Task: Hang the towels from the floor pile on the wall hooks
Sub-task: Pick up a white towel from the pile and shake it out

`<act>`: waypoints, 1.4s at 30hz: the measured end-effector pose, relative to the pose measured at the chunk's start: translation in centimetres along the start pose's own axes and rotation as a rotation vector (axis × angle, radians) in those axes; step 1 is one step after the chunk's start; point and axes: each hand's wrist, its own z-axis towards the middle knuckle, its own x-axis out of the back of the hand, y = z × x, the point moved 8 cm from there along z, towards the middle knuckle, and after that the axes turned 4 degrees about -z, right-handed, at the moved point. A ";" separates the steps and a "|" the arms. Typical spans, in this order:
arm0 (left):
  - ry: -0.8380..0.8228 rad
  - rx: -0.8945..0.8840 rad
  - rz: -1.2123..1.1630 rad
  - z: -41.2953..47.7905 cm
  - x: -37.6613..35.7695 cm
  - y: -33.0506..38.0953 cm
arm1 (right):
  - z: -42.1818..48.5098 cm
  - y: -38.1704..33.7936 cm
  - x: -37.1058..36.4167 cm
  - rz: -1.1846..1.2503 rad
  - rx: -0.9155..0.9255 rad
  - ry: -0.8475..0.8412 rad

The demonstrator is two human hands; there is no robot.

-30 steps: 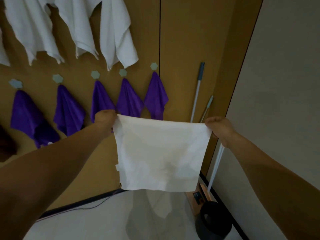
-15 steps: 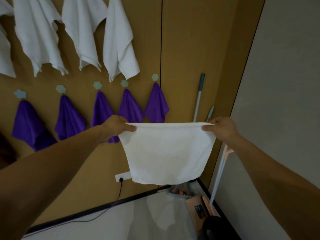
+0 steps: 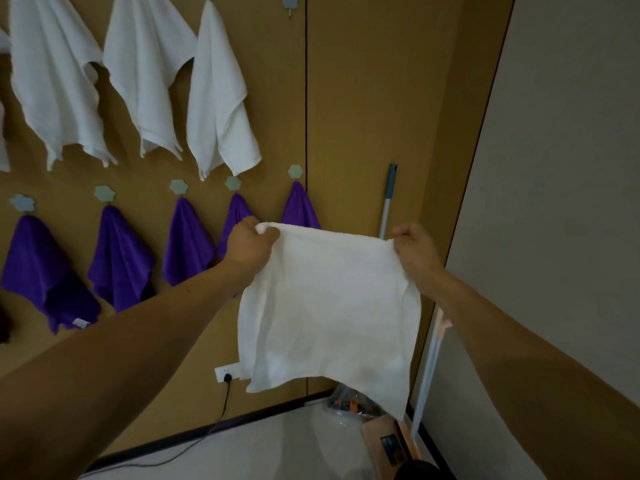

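Observation:
A white towel (image 3: 329,306) hangs spread out in front of me, held by its two top corners. My left hand (image 3: 247,245) grips the left corner and my right hand (image 3: 414,251) pinches the right corner. On the brown wall, several white towels (image 3: 218,98) hang from an upper row of hooks. One bare hook (image 3: 288,1) shows at the top, right of the last white towel. Below them, several purple towels (image 3: 188,244) hang from hexagonal hooks (image 3: 295,171). The floor pile is out of view.
A mop handle (image 3: 388,202) and a pale pole (image 3: 429,368) lean in the corner where the brown wall meets a grey wall (image 3: 554,202). A wall socket (image 3: 227,372) with a black cable sits low. A cardboard box (image 3: 391,441) and a plastic bag lie on the floor.
The view has tilted upward, so the upper row of white towels and a bare hook now show. Both hands have kept hold of the white towel, raised toward the wall.

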 end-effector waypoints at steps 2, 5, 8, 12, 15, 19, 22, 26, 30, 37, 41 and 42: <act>0.011 0.003 -0.079 0.2 -0.7 0.1 | 0.3 0.0 -1.1 0.005 -0.020 -0.188; 0.030 0.035 -0.152 1.1 -1.5 -0.3 | 0.7 -0.5 -2.8 -0.028 0.002 -0.369; 0.047 0.066 -0.201 3.0 -2.1 -0.3 | 3.0 -1.1 -4.0 -0.007 0.039 -0.303; -0.252 0.067 -0.172 6.3 -4.9 0.2 | 6.5 -3.8 -6.0 -0.007 0.165 -0.208; -0.471 -0.009 -0.046 9.5 -5.9 0.8 | 9.8 -5.9 -7.6 -0.101 0.232 -0.167; -0.363 -0.051 -0.154 15.7 -4.7 2.4 | 14.4 -8.7 -9.4 -0.146 0.305 -0.103; -0.295 -0.102 -0.213 20.0 -4.0 4.3 | 17.9 -10.7 -10.4 -0.060 0.326 -0.044; -0.167 -0.177 -0.200 26.2 -3.5 7.6 | 23.3 -14.2 -11.7 -0.029 0.365 0.068; -0.021 -0.256 -0.199 32.6 -3.4 11.3 | 29.5 -19.1 -12.3 0.026 0.432 0.188; 0.169 -0.496 -0.057 42.7 -3.0 20.9 | 40.4 -28.9 -12.5 0.100 0.593 0.272; 0.324 -0.613 0.019 47.6 -2.2 26.2 | 45.8 -34.8 -11.2 0.052 0.675 0.349; 0.360 -0.634 0.012 48.7 -1.9 27.3 | 46.9 -35.9 -10.9 0.046 0.684 0.364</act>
